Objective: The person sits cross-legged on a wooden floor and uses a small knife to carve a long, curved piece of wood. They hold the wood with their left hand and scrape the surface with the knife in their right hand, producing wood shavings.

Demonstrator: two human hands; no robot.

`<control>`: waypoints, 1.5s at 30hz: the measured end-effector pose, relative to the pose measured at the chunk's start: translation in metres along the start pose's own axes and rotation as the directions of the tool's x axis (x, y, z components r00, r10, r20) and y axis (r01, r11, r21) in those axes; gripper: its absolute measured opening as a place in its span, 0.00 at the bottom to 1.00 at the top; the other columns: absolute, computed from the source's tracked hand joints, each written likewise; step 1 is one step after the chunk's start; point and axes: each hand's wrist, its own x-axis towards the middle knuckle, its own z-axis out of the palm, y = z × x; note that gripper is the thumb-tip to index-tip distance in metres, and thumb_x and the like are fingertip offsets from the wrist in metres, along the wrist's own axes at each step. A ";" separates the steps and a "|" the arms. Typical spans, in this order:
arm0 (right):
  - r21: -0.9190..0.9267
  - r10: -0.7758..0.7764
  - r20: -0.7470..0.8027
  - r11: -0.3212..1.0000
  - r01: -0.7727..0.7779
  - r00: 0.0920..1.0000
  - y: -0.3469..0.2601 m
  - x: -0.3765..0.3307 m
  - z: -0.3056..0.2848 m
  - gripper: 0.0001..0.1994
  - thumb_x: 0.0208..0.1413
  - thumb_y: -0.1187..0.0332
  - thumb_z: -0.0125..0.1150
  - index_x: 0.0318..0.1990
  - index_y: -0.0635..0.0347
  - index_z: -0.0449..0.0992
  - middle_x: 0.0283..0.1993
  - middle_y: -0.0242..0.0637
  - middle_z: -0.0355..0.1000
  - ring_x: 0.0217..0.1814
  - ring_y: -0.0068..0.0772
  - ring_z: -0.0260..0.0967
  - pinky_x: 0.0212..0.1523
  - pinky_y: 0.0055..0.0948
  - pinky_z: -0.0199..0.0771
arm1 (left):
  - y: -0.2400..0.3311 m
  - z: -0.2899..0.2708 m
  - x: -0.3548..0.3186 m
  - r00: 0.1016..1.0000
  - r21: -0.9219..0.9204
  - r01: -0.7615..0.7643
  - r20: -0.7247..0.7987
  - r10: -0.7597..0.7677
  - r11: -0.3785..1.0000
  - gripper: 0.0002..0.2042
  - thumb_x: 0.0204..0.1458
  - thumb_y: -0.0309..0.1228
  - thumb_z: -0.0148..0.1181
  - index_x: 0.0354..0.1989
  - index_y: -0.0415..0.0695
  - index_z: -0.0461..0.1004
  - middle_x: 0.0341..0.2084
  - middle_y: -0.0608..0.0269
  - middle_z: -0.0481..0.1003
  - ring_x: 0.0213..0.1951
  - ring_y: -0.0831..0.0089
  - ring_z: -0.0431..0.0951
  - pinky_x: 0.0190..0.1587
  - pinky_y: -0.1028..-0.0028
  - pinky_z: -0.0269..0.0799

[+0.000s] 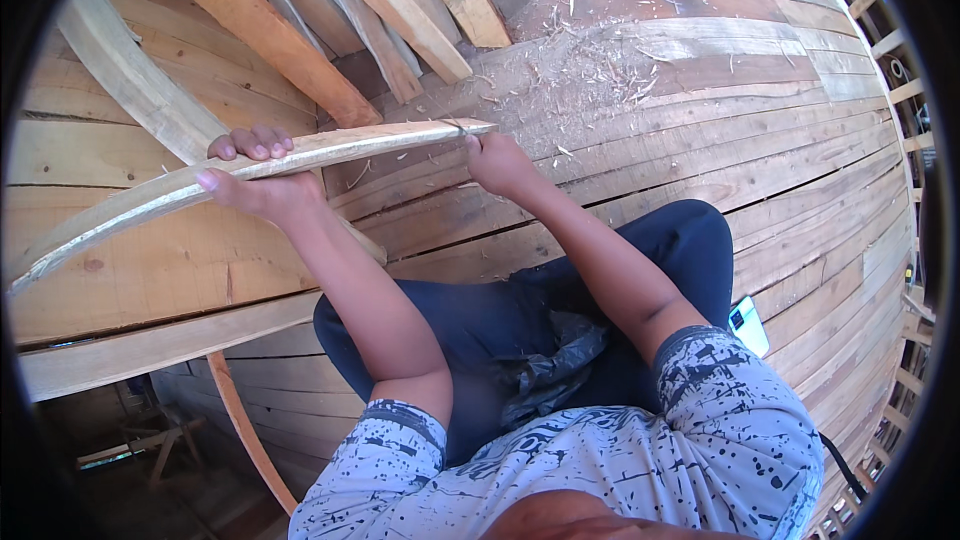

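Note:
A long, pale, curved wooden plank (350,146) runs from the far left rim to the middle of the view. My left hand (262,180) is wrapped round it, thumb on the near side and fingertips over the far edge. At the plank's right end my right hand (497,164) is closed, its thumb and forefinger pressed together near the edge. A small, thin dark thing (458,127) lies across that end, just by my right fingers. What it is, and whether my hand grips it, is too small to tell.
Wood shavings (620,70) litter the plank floor (780,170) ahead. Several timbers (300,30) lean at the upper left above a board wall (130,250). A phone (748,327) lies by my right knee. A dark gap (150,470) opens at lower left; slatted framing (905,140) edges the right.

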 end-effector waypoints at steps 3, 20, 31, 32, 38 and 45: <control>0.066 -0.176 -0.056 0.981 0.180 0.983 -0.058 -0.033 0.000 0.25 0.66 0.56 0.43 0.31 0.74 0.76 0.31 0.64 0.73 0.39 0.66 0.72 0.45 0.53 0.70 | 0.002 0.001 -0.006 0.996 -0.020 -0.014 0.084 0.015 1.000 0.31 0.41 0.68 0.63 0.29 0.52 0.62 0.13 0.72 0.61 0.16 0.79 0.63 0.19 0.80 0.60; -0.046 0.065 0.045 0.997 -0.062 0.997 -0.057 -0.025 -0.017 0.26 0.65 0.56 0.41 0.35 0.75 0.77 0.38 0.67 0.73 0.45 0.67 0.72 0.50 0.54 0.70 | 0.000 0.006 -0.007 0.995 -0.039 -0.029 0.098 0.032 0.999 0.30 0.44 0.66 0.62 0.31 0.50 0.62 0.13 0.70 0.62 0.15 0.78 0.64 0.18 0.80 0.61; 0.082 0.099 0.087 0.991 -0.106 0.991 -0.012 -0.008 -0.004 0.27 0.65 0.53 0.41 0.37 0.75 0.75 0.25 0.52 0.73 0.24 0.49 0.73 0.27 0.45 0.74 | 0.004 0.006 -0.009 0.999 -0.040 0.000 0.044 0.002 0.999 0.29 0.42 0.63 0.66 0.30 0.50 0.62 0.15 0.69 0.63 0.17 0.77 0.65 0.19 0.79 0.63; 0.142 0.092 0.118 0.984 -0.109 0.989 -0.016 -0.013 -0.008 0.27 0.65 0.53 0.41 0.37 0.74 0.75 0.23 0.48 0.71 0.21 0.44 0.71 0.23 0.43 0.72 | 0.003 0.005 -0.009 0.999 -0.046 -0.003 0.047 0.005 0.999 0.29 0.42 0.62 0.66 0.30 0.50 0.62 0.15 0.69 0.63 0.17 0.77 0.65 0.19 0.78 0.63; 0.167 0.092 0.220 0.977 -0.131 0.971 -0.040 -0.050 -0.035 0.26 0.66 0.51 0.42 0.38 0.70 0.74 0.17 0.38 0.64 0.14 0.34 0.64 0.16 0.38 0.66 | 0.010 -0.004 -0.014 0.999 -0.034 -0.034 0.017 0.035 0.999 0.27 0.45 0.60 0.66 0.29 0.50 0.63 0.15 0.68 0.63 0.17 0.75 0.66 0.20 0.77 0.64; -0.009 0.004 0.147 1.000 -0.002 0.989 -0.017 -0.055 -0.064 0.22 0.62 0.56 0.45 0.38 0.72 0.74 0.25 0.50 0.71 0.22 0.42 0.72 0.24 0.41 0.71 | 0.020 -0.022 -0.023 0.997 0.007 -0.022 -0.079 0.022 1.000 0.26 0.45 0.59 0.65 0.27 0.49 0.63 0.15 0.66 0.63 0.18 0.71 0.67 0.22 0.73 0.66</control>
